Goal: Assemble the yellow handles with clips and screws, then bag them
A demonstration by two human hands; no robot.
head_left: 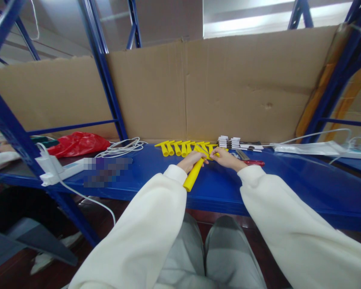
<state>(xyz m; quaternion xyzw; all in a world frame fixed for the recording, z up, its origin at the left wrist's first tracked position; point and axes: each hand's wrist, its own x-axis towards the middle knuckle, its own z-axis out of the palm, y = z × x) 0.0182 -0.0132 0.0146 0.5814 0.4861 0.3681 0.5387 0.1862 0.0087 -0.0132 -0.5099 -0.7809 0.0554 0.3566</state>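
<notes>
A yellow T-shaped tool with a tubular handle (193, 176) is in my left hand (191, 161), its round end pointing down toward the table's front edge. The left fingers are wrapped around it near the head. My right hand (226, 157) is closed in a pinch at the tool's head; whatever small part lies between those fingertips is hidden. Just behind my hands, several similar yellow tools (177, 149) lie in a row. Beyond my right hand are stacked small white-and-dark packets (228, 142). A dark printed packet (240, 155) and a red-handled item (255, 163) lie beside it.
Blue metal shelving (108, 88) frames the blue tabletop (289, 180), backed by a cardboard sheet (228, 88). At left are a red plastic bag (81, 143), coiled white cable (123, 147) and a white power strip (69, 169). Another person's sleeve (1, 162) shows at far left.
</notes>
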